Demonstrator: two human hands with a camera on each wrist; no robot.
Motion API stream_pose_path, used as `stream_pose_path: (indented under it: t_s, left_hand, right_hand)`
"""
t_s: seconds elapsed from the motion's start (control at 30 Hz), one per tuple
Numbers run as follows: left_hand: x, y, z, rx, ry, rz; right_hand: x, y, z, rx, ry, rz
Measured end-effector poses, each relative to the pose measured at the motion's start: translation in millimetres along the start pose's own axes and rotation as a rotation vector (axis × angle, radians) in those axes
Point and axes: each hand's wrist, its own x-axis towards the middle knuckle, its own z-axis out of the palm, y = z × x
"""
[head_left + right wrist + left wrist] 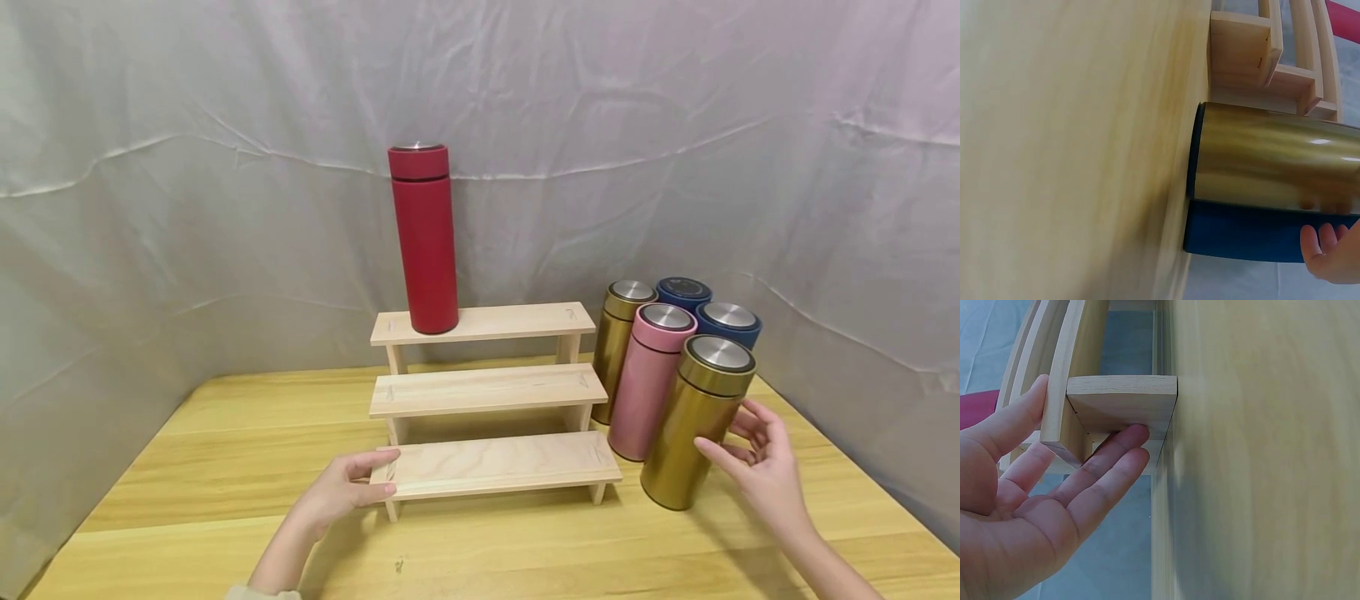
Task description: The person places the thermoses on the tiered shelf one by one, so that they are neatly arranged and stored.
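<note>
My left hand (337, 492) is at the left end of a three-step wooden shelf stand (495, 467). In the left wrist view its thumb presses the lowest board's edge, and two fingertips (1138, 434) lie against the supporting leg (1125, 403). My right hand (765, 467) is beside the front gold bottle (686, 433), which stands upright. Its thumb overlaps the bottle's side in the head view, while in the right wrist view the curved fingers (1313, 247) hover just off the gold surface, in front of a blue bottle (1247, 231).
A tall red bottle (425, 242) stands on the top step, left of its middle. Behind the front gold bottle are a pink bottle (648, 392), another gold bottle (615, 358) and two blue bottles (742, 333). Grey cloth (225, 208) surrounds the wooden table (187, 475).
</note>
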Motion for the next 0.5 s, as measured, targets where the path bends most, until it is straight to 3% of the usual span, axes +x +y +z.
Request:
stream_pose_path:
  t_s: [0.13, 0.5]
  left_hand:
    - [-0.6, 0.5, -0.5, 0.002, -0.001, 0.002]
    - [0.3, -0.4, -1.5, -0.006, -0.010, 0.020]
  right_hand:
    - [2.6, -1.2, 4.7, -0.019, -0.042, -0.024]
    - [6.3, 4.8, 10.0, -0.216, -0.066, -0.008]
